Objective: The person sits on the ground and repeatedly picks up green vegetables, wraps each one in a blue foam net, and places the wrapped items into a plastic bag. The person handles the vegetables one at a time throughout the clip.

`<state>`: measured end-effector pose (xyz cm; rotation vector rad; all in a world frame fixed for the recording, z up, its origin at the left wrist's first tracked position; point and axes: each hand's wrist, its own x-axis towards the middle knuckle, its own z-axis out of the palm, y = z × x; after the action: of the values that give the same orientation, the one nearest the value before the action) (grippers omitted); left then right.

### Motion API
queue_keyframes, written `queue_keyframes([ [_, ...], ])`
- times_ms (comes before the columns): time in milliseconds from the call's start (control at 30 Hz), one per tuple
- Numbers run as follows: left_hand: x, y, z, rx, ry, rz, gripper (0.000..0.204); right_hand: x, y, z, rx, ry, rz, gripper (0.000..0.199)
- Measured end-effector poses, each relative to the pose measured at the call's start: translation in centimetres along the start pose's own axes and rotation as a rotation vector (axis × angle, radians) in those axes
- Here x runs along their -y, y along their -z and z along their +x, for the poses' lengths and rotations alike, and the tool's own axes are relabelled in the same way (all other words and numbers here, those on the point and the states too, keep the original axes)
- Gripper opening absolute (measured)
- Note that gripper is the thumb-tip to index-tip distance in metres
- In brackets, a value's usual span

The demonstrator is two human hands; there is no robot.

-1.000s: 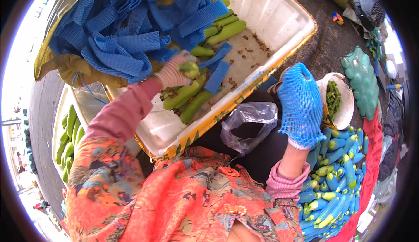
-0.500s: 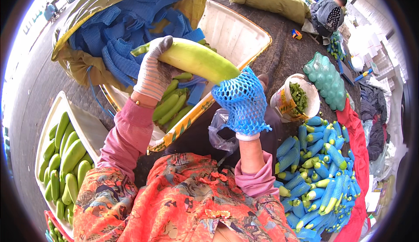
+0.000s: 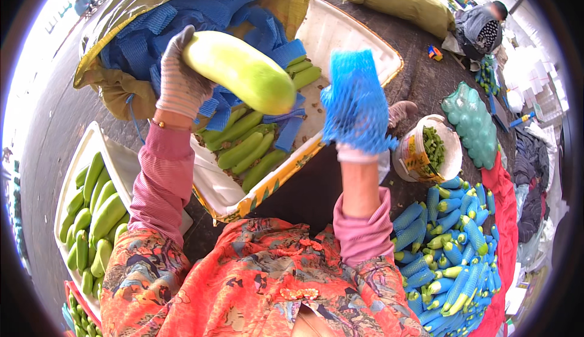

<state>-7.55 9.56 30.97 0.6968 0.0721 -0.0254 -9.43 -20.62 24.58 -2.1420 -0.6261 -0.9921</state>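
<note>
My left hand (image 3: 181, 72), in a grey-striped glove with dark fingertips, is closed around one end of a pale green zucchini (image 3: 243, 72). The zucchini points down to the right, and its free end is blurred. Pulled over my right hand (image 3: 356, 109) is a blue foam net sleeve (image 3: 353, 69). The fingers beneath it are hidden and smeared, so their pose cannot be told. A gap separates the net from the zucchini. Below them, more zucchini (image 3: 243, 148) and loose blue nets lie in a white foam box (image 3: 359, 36).
A yellowish sack (image 3: 109, 87) of blue nets leans at the far left. Another foam box (image 3: 67, 215) of zucchini stands at left. At right are a bucket (image 3: 447, 166) of green pieces, a netted zucchini pile (image 3: 450, 246) and a green net bag (image 3: 468, 115). A person (image 3: 480, 27) sits beyond.
The zucchini's free end has come out of the blue net. My right hand has moved right and tilted upright with the net; my left hand has shifted left with the zucchini.
</note>
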Motion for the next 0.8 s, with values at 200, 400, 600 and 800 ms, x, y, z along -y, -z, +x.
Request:
queue_keyframes([
  [200,-0.9,-4.2,2.9,-0.169,-0.566,0.46,0.037,-2.2,-0.7,-1.0,0.077,-0.426,0.276,0.033],
  [400,11.1,-11.6,1.3,0.331,-0.295,0.897,0.038,-1.2,2.2,-6.1,0.029,-0.897,0.83,0.04],
  [600,19.6,-11.2,-6.4,1.014,-0.812,1.219,0.042,0.4,7.8,-10.8,-0.268,-1.182,1.428,0.047],
  [800,20.0,-9.7,-7.6,1.21,-0.251,0.685,0.022,1.3,7.2,-10.4,-0.378,-1.155,1.713,0.054],
])
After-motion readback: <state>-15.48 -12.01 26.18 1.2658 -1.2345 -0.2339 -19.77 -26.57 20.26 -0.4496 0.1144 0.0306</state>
